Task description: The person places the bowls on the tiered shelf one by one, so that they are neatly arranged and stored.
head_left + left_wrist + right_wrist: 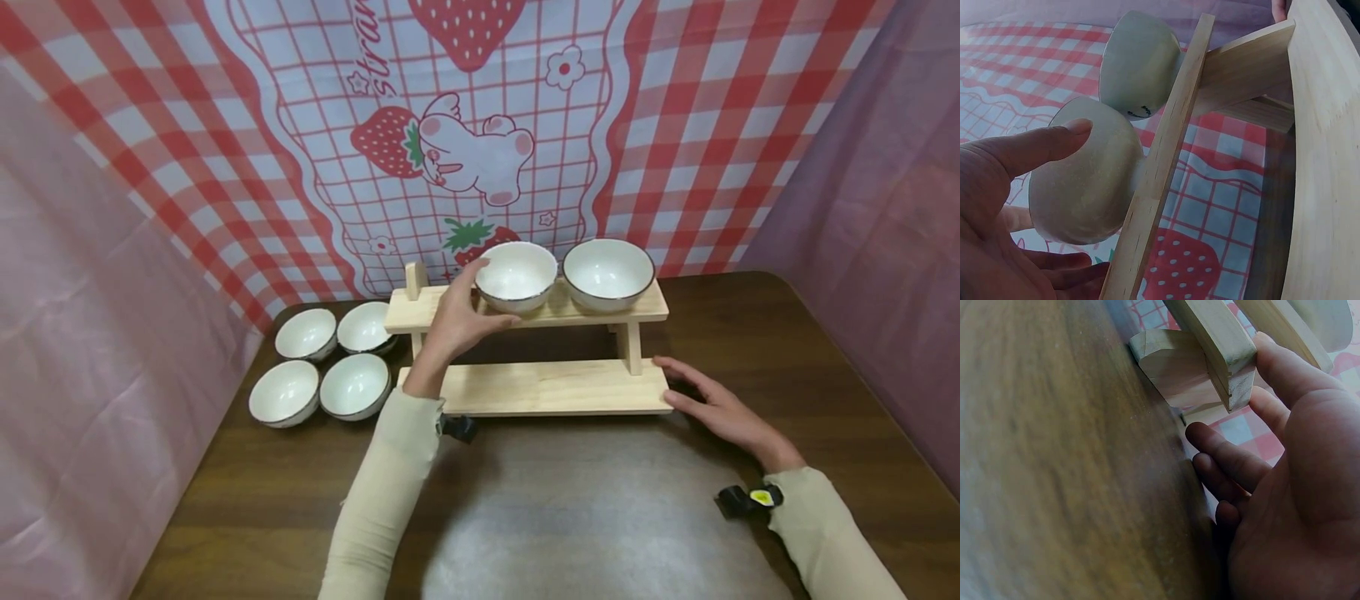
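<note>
Grasping a white bowl [519, 279] by its left side with the left hand [461, 315], between thumb and fingers, on the upper shelf [408, 314] of a wooden stand [631, 350], just short of the front edge. Close on its right, near the shelf's right end, a second bowl [609, 271], with hardly a sliver between rims; hard to tell whether touching. Roomier to the left, with board reaching past a short peg [412, 282] at the back. Below, an open gap down to the lower shelf [536, 388]. Touching that lower board's right end with the right hand [723, 414], unclenched. Beyond that end, a broad strip of brown table [772, 350] out to its right edge. Off the stand's left end, near the table's left edge, four more bowls [355, 387] in two rows. Right behind the upper shelf, a checked cloth [678, 167].
</note>
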Available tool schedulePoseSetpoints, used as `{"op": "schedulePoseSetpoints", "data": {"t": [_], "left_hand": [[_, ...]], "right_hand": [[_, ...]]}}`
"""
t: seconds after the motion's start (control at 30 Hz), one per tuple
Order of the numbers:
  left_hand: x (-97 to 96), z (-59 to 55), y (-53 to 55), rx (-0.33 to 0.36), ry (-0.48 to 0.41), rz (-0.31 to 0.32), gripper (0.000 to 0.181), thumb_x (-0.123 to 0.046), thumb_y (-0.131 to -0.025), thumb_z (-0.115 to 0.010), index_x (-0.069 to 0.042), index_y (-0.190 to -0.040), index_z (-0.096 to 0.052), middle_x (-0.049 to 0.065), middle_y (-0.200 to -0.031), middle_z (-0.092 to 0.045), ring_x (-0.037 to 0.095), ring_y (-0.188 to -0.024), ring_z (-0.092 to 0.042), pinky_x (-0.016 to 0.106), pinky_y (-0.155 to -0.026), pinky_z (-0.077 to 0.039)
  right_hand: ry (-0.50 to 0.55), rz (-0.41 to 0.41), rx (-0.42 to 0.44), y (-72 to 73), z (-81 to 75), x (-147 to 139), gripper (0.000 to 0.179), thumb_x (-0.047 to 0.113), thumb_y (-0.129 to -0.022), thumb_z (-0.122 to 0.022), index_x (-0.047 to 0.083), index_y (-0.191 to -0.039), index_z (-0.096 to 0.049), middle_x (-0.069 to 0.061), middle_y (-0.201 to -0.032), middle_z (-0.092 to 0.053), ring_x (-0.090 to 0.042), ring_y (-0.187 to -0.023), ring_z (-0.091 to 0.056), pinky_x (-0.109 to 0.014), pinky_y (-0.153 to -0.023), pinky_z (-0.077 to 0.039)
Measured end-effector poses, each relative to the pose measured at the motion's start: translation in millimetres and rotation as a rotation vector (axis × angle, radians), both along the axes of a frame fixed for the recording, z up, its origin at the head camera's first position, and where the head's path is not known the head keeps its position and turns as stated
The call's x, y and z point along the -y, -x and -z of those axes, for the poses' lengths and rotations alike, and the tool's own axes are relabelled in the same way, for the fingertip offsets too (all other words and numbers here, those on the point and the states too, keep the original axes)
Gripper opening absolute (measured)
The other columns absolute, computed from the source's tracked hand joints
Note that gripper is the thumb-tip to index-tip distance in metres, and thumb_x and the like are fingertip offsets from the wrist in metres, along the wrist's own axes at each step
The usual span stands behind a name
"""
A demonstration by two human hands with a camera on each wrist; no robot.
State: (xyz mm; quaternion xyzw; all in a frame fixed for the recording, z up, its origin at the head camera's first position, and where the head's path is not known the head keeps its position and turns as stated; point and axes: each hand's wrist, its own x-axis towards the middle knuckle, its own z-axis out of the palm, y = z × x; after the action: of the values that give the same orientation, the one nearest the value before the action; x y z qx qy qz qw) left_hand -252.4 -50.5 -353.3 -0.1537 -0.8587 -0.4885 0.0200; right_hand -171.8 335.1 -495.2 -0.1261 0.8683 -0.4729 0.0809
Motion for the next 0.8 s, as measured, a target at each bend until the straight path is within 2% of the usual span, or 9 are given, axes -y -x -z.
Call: {"op": "schedulePoseSetpoints", "data": {"t": [0.1,0.2,0.27,0.33,0.5,0.67,0.7,0.77,0.8], "left_hand": [[3.2,-0.7,-1.8,-0.003,0.022,-0.012,0.096,-0.019,-0.073,-0.09,-0.01,-0.152,-0.037,0.015,-0.154,-0.044,0.031,-0.141,-0.046,0.044,-0.115,-0.041],[6.8,-0.8,-3.2,-0.016,0.04,-0.025,0.095,-0.019,-0.073,-0.09,-0.01,-0.151,-0.038,0.015,-0.153,-0.046,0.032,-0.138,-0.048,0.045,-0.113,-0.043],[9.3,-0.5,-3.8,-0.029,0.043,-0.03,0.093,-0.019,-0.072,-0.091,-0.01,-0.15,-0.04,0.015,-0.15,-0.049,0.032,-0.136,-0.05,0.045,-0.113,-0.044],[11.7,-0.6,-4.9,-0.041,0.043,-0.037,0.092,-0.019,-0.071,-0.091,-0.011,-0.148,-0.042,0.014,-0.148,-0.051,0.033,-0.133,-0.052,0.046,-0.111,-0.044],[18.8,-0.3,-8.4,-0.058,0.03,-0.052,0.092,-0.019,-0.07,-0.092,-0.011,-0.147,-0.043,0.016,-0.146,-0.052,0.038,-0.13,-0.054,0.049,-0.11,-0.045],[27.9,0.6,-12.4,-0.047,0.021,-0.066,0.093,-0.021,-0.072,-0.09,-0.009,-0.15,-0.04,0.018,-0.15,-0.049,0.04,-0.134,-0.05,0.05,-0.111,-0.043],[30.1,1.0,-13.2,-0.041,0.022,-0.07,0.093,-0.022,-0.073,-0.09,-0.01,-0.151,-0.04,0.018,-0.151,-0.048,0.04,-0.135,-0.05,0.05,-0.112,-0.043],[34.5,1.7,-15.1,-0.032,0.02,-0.077,0.093,-0.022,-0.074,-0.089,-0.011,-0.152,-0.039,0.018,-0.153,-0.045,0.039,-0.137,-0.048,0.05,-0.113,-0.042],[36.8,2.0,-16.0,-0.026,0.019,-0.08,0.093,-0.023,-0.074,-0.089,-0.012,-0.152,-0.038,0.018,-0.154,-0.044,0.039,-0.138,-0.047,0.05,-0.113,-0.042]], "right_hand": [[-0.002,0.001,0.003,0.2,0.2,0,0.058,0.029,-0.104,-0.054,0.021,-0.156,-0.033,-0.019,-0.158,-0.035,0.01,-0.131,-0.031,-0.066,-0.106,-0.028],[-0.008,0.001,0.008,0.4,0.0,0,0.058,0.029,-0.104,-0.054,0.021,-0.157,-0.032,-0.02,-0.159,-0.034,-0.018,-0.141,-0.032,-0.068,-0.106,-0.028],[-0.01,0.001,0.014,0.5,-0.4,0,0.059,0.03,-0.104,-0.054,0.02,-0.157,-0.031,-0.02,-0.16,-0.033,-0.035,-0.141,-0.03,-0.069,-0.106,-0.027],[-0.012,0.001,0.019,0.5,-1.0,0,0.059,0.03,-0.104,-0.054,0.019,-0.157,-0.031,-0.021,-0.16,-0.032,-0.043,-0.14,-0.028,-0.07,-0.106,-0.027],[-0.009,0.005,0.031,0.0,-1.9,0,0.06,0.031,-0.104,-0.054,0.018,-0.157,-0.03,-0.021,-0.161,-0.031,-0.043,-0.142,-0.026,-0.07,-0.106,-0.027],[-0.015,0.007,0.015,-0.7,-1.4,1,0.058,0.03,-0.104,-0.054,0.02,-0.157,-0.032,-0.019,-0.16,-0.033,-0.011,-0.142,-0.03,-0.067,-0.106,-0.029],[-0.017,0.007,0.013,-0.8,-1.5,1,0.058,0.03,-0.104,-0.054,0.021,-0.157,-0.032,-0.019,-0.16,-0.034,-0.009,-0.141,-0.03,-0.066,-0.106,-0.029],[-0.018,0.007,0.012,-0.8,-1.8,1,0.058,0.03,-0.104,-0.054,0.02,-0.157,-0.032,-0.019,-0.16,-0.034,-0.011,-0.141,-0.03,-0.066,-0.106,-0.029],[-0.018,0.008,0.013,-0.9,-2.1,1,0.058,0.031,-0.103,-0.054,0.021,-0.156,-0.032,-0.019,-0.16,-0.034,-0.017,-0.142,-0.03,-0.066,-0.106,-0.029]]}}
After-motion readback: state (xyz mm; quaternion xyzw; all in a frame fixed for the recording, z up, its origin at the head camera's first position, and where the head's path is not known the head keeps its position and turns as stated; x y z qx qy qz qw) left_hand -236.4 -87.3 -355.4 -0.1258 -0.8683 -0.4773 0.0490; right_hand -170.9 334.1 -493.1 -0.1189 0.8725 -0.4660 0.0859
